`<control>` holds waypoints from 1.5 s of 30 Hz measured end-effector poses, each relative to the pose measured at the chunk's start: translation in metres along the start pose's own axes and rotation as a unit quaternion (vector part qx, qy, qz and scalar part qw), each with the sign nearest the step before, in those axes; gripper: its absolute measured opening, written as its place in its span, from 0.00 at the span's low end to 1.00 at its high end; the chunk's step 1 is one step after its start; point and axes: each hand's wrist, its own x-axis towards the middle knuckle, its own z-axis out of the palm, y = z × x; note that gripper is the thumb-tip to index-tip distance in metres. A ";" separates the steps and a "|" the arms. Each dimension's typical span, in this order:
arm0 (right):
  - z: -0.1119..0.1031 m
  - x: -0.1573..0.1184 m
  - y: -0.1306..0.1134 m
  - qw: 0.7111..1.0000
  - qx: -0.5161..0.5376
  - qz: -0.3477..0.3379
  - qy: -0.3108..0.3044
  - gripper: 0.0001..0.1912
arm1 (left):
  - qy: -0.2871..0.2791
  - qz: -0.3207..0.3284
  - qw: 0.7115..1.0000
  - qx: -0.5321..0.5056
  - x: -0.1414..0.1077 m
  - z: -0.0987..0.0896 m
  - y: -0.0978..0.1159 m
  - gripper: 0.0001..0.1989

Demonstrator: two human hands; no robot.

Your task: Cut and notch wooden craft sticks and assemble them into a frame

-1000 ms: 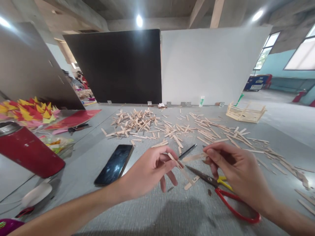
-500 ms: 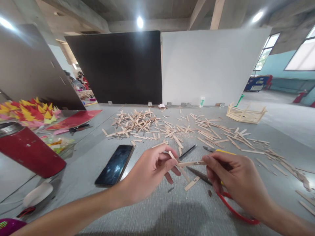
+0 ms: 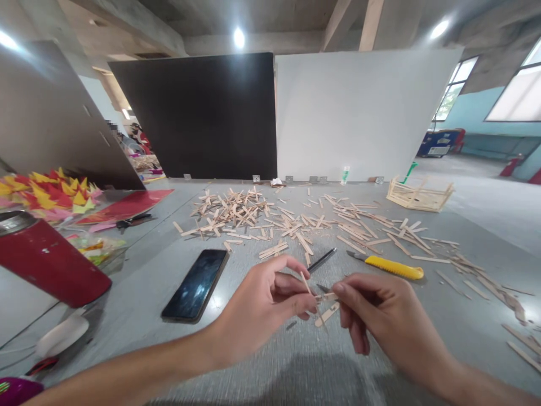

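Observation:
My left hand (image 3: 270, 304) pinches a thin wooden stick (image 3: 305, 283) between thumb and fingertips, and the stick slants down to the right. Closed near it, my right hand (image 3: 380, 316) grips a second wooden stick (image 3: 326, 296) whose left end meets the first at my left fingertips. Whether the two are joined I cannot tell. Below them a flat stick piece (image 3: 324, 317) lies on the grey table. A dark scissor blade (image 3: 323, 287) pokes out beside my right fingers; the rest is hidden by that hand. Behind lie a pen (image 3: 323, 259) and a yellow utility knife (image 3: 393, 267).
Loose wooden sticks (image 3: 236, 208) are heaped and scattered across the table. A phone (image 3: 196, 285), red tumbler (image 3: 54, 259) and white mouse (image 3: 63, 334) occupy the left. A small stick frame (image 3: 418, 194) stands far right. Black (image 3: 203, 118) and white (image 3: 359, 113) panels close off the back.
Both hands have drawn closer together, the right moving left and the left slightly right and down. The yellow knife is now uncovered, while the scissors' red handle has gone out of sight.

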 end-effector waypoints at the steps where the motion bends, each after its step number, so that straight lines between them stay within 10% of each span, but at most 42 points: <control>1: -0.001 0.000 0.000 1.000 -0.002 -0.007 -0.006 0.24 | 0.007 -0.005 1.000 -0.012 0.001 0.000 -0.001 0.15; 9: -0.023 0.015 0.009 0.989 -0.108 -0.097 -0.003 0.15 | -0.001 0.047 0.999 0.000 0.008 -0.002 -0.001 0.09; 13: -0.036 0.022 0.016 0.875 -0.414 -0.247 -0.051 0.13 | 0.026 0.056 0.998 0.030 0.008 -0.006 0.003 0.08; 18: -0.034 0.025 0.034 0.765 -0.544 -0.297 -0.174 0.14 | 0.041 0.049 0.997 0.034 0.008 -0.007 0.005 0.08; 23: -0.025 0.024 0.046 0.721 -0.571 -0.328 -0.214 0.12 | 0.048 0.042 0.998 0.022 0.008 -0.007 0.001 0.10; 27: -0.017 0.020 0.041 0.758 -0.530 -0.328 -0.195 0.11 | 0.050 0.030 0.998 0.025 0.008 -0.007 0.000 0.11; 32: -0.019 0.024 0.022 0.861 -0.441 -0.250 -0.021 0.10 | 0.035 0.026 0.999 0.024 0.005 -0.005 0.002 0.11; 37: -0.027 0.019 0.002 0.960 -0.228 -0.148 0.069 0.12 | -0.074 -0.013 0.997 0.019 -0.001 0.001 0.002 0.11; 45: -0.014 -0.002 -0.003 0.935 -0.264 -0.231 0.050 0.07 | -0.099 -0.042 0.994 0.032 -0.006 0.010 0.000 0.11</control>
